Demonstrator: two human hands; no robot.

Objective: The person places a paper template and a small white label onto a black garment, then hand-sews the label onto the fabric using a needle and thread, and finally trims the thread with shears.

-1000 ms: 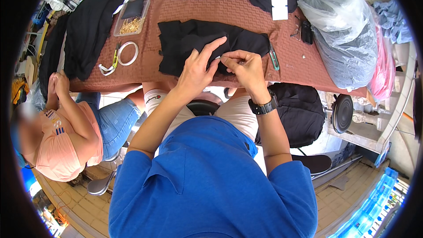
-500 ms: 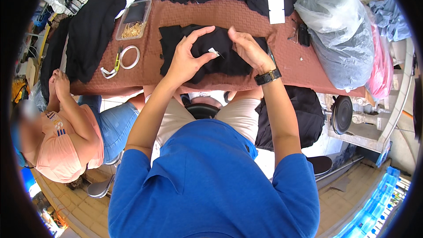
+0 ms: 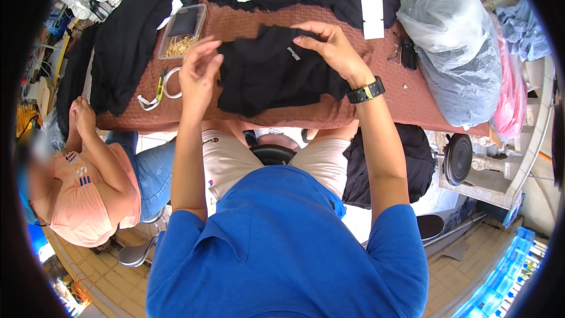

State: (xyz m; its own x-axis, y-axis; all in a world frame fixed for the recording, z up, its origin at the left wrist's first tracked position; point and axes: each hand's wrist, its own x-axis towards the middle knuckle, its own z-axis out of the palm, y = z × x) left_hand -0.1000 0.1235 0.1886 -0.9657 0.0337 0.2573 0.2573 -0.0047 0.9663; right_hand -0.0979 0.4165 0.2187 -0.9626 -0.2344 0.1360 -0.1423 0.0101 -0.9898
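Cloth (image 3: 265, 79), one, black: on the table (image 3: 382, 91), between my two hands, long axis running left to right. Tag (image 3: 293, 53), one, small, pale: on the cloth's upper right part, left of and below my right thumb, tilted; right hand nearer. Right hand (image 3: 338, 53): thumb and forefinger apart at the cloth; grip, I cannot tell. Left hand (image 3: 199, 72): fingers parted, beside the cloth's left edge.
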